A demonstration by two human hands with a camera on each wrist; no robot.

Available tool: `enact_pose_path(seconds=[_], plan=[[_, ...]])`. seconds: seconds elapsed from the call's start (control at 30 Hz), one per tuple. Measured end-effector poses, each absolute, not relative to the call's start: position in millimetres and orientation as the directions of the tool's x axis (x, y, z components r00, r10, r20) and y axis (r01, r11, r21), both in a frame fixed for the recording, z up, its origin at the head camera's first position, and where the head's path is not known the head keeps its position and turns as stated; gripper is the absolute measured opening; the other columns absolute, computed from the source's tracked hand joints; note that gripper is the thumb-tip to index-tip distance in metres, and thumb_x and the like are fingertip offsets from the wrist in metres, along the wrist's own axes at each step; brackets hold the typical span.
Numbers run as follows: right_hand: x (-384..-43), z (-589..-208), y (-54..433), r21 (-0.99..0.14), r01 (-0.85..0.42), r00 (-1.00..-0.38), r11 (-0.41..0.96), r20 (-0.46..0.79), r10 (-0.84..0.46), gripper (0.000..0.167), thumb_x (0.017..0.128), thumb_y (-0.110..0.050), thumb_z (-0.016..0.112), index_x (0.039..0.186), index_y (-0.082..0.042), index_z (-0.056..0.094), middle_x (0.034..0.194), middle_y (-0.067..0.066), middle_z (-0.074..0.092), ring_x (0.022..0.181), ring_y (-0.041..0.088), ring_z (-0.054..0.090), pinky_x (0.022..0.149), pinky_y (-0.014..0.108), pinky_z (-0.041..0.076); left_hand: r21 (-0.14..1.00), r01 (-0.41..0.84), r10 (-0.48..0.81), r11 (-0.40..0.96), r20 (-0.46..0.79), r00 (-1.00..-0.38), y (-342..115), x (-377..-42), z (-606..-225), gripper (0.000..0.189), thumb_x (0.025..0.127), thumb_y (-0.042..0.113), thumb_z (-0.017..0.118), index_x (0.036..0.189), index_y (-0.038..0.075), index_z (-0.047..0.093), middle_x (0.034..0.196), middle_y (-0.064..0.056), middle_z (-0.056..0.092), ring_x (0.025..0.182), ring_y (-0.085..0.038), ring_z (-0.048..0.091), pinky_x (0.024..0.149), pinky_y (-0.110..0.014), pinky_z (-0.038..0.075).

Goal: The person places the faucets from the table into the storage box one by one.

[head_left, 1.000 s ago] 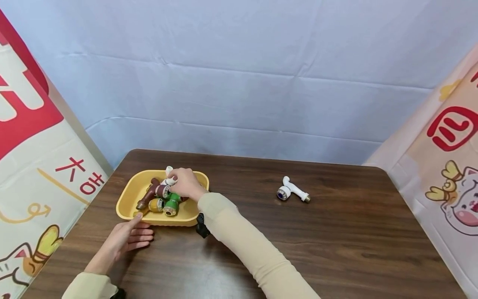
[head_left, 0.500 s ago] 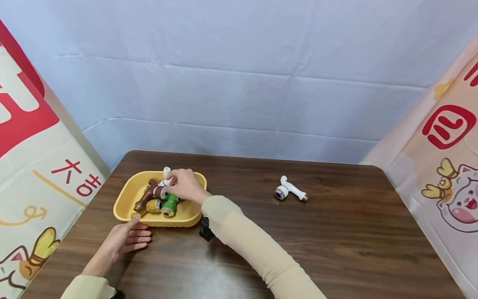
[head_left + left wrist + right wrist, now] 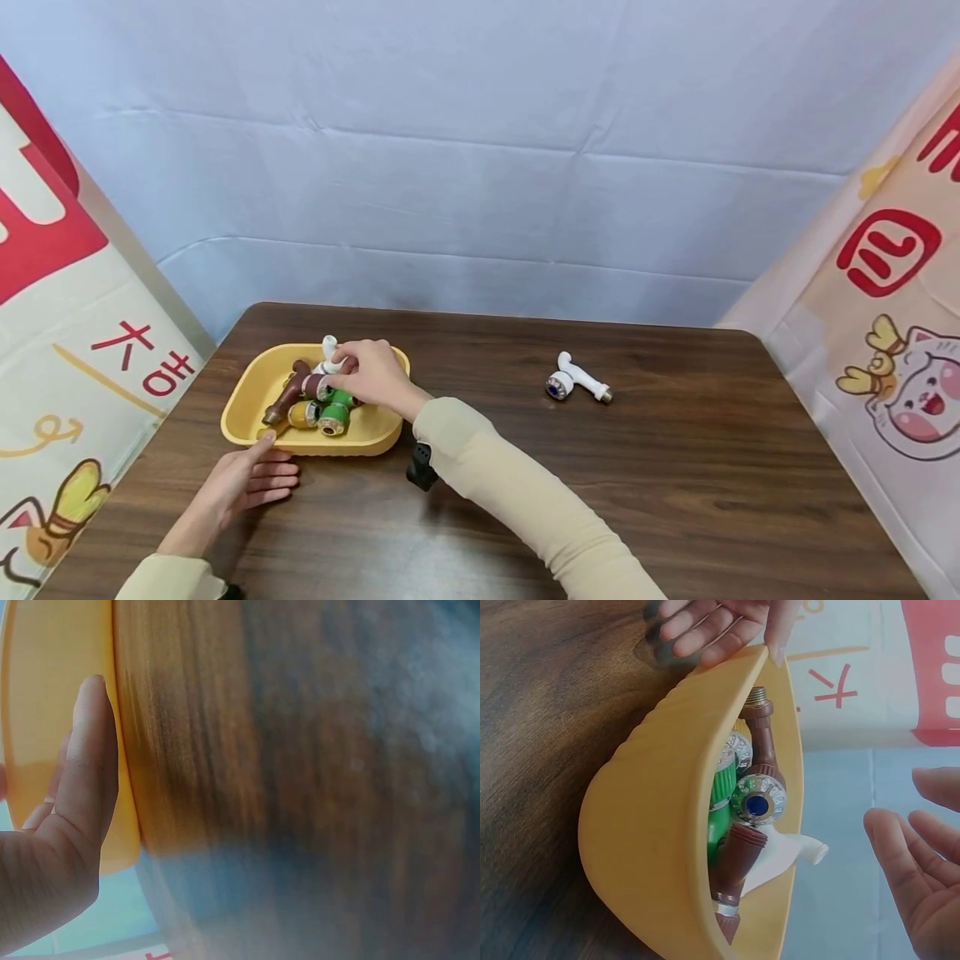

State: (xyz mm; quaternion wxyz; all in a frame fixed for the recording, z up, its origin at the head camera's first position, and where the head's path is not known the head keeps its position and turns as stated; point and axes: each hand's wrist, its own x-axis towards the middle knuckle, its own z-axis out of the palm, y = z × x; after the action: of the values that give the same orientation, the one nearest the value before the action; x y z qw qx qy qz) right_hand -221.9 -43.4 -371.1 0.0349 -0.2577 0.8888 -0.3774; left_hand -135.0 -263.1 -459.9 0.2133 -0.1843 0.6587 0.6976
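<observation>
In the head view a yellow plastic basin (image 3: 238, 400) stands at the table's left and holds several taps: a brown tap (image 3: 285, 400), a yellow tap (image 3: 303, 414), a green tap (image 3: 333, 419) and a white tap (image 3: 329, 344). The right wrist view shows a second brown tap (image 3: 739, 855) in it. My left hand (image 3: 243, 483) touches the basin's near left corner, thumb at the rim, fingers extended outside. Above the basin's far right part is my right hand (image 3: 375, 373), fingers loosely bent; in the right wrist view its fingers stay apart from the taps, holding nothing.
Another white tap (image 3: 577, 377) with a blue-centred knob lies on the dark wood table (image 3: 675, 467), right of the middle. A pale cloth (image 3: 450, 167) hangs behind the table. Printed banners stand at left (image 3: 112, 333) and right (image 3: 900, 333).
The head view shifts slightly, so the basin and the loose white tap appear a little further left. Both hands keep nearly the same places at the basin.
</observation>
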Motion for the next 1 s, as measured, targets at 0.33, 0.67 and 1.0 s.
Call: enact_pose_path(seconds=[0.33, 0.67, 1.0], plan=[[-217, -371, -32, -0.706, -0.440, -0.855, 0.555, 0.142, -0.498, 0.023, 0.082, -0.021, 0.069, 0.100, -0.007, 0.066, 0.074, -0.005, 0.063, 0.059, 0.000, 0.052, 0.054, 0.011, 0.042, 0.839, -0.543, 0.060, -0.044, -0.540, -0.839, -263, -135, -460, 0.058, 0.095, 0.044, 0.041, 0.109, -0.012, 0.051, 0.083, -0.010, 0.066, 0.077, -0.023, 0.066, 0.073, -0.039, 0.054], [-213, -376, -19, -0.699, -0.467, -0.856, 0.541, 0.204, -0.475, 0.024, 0.079, -0.024, 0.071, 0.097, -0.009, 0.068, 0.075, -0.004, 0.065, 0.064, 0.000, 0.056, 0.058, 0.011, 0.043, 0.836, -0.546, 0.069, -0.058, -0.543, -0.837, -263, -135, -457, 0.056, 0.094, 0.044, 0.042, 0.105, -0.009, 0.055, 0.082, -0.009, 0.067, 0.076, -0.022, 0.066, 0.072, -0.039, 0.054], [-207, -377, -9, -0.764, -0.447, -0.862, 0.465, 0.229, -0.453, 0.020, 0.080, -0.020, 0.070, 0.094, -0.006, 0.067, 0.073, 0.000, 0.066, 0.063, 0.003, 0.058, 0.057, 0.012, 0.044, 0.837, -0.544, 0.067, -0.061, -0.540, -0.839, -263, -135, -458, 0.056, 0.094, 0.045, 0.043, 0.105, -0.009, 0.055, 0.082, -0.009, 0.067, 0.077, -0.022, 0.066, 0.072, -0.038, 0.054]])
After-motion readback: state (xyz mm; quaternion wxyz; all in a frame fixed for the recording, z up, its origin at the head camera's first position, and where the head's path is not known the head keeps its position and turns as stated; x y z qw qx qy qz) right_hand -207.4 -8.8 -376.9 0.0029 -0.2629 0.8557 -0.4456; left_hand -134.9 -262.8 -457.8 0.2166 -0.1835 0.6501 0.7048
